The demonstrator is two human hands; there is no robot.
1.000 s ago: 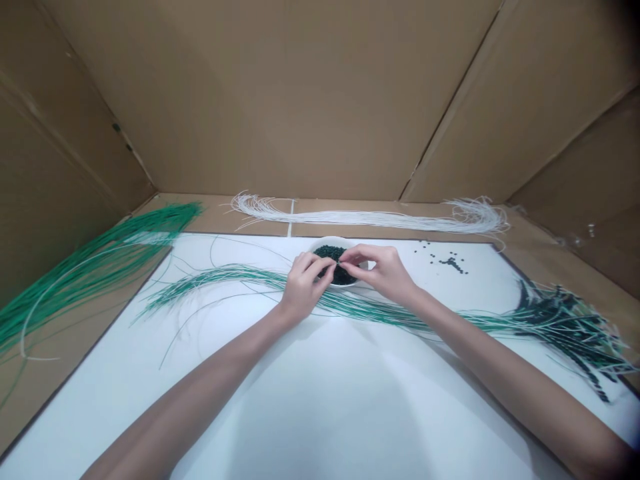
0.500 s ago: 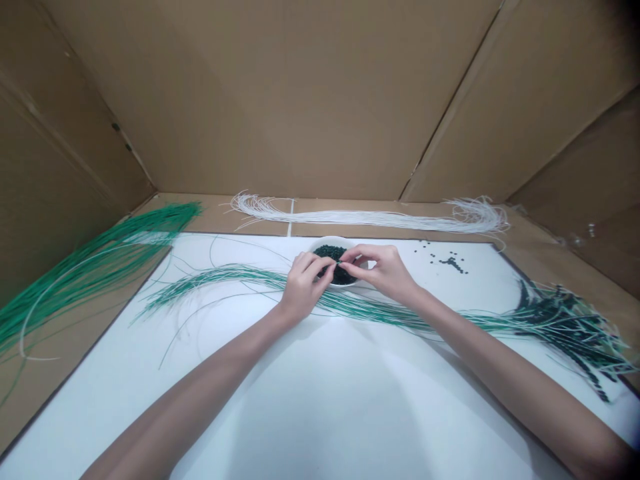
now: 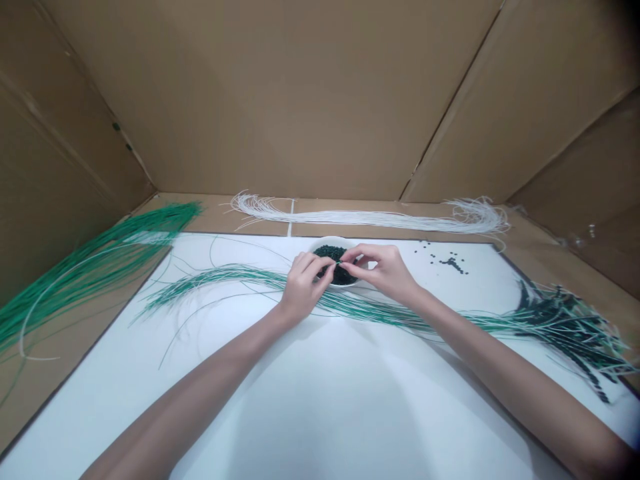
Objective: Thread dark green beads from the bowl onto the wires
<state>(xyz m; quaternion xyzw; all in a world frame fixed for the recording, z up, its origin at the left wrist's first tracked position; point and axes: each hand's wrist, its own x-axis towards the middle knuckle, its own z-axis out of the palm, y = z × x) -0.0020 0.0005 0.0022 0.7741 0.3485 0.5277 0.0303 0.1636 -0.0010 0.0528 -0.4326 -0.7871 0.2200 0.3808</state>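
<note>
Beads point(image 3: 327, 253) are held in a bowl point(image 3: 334, 239) at frame centre; above, a tiny greenish piece point(image 3: 338, 263) is pinched by left hand point(image 3: 303, 283) and right hand point(image 3: 387, 270), each grip nearly closed. It is judged light, slippery, best held at its ends.

left hand point(image 3: 306, 283): thumb-to-finger pinch | right hand point(image 3: 383, 268): same, facing it | forearms point(image 3: 215, 383): slanting inward
</note>
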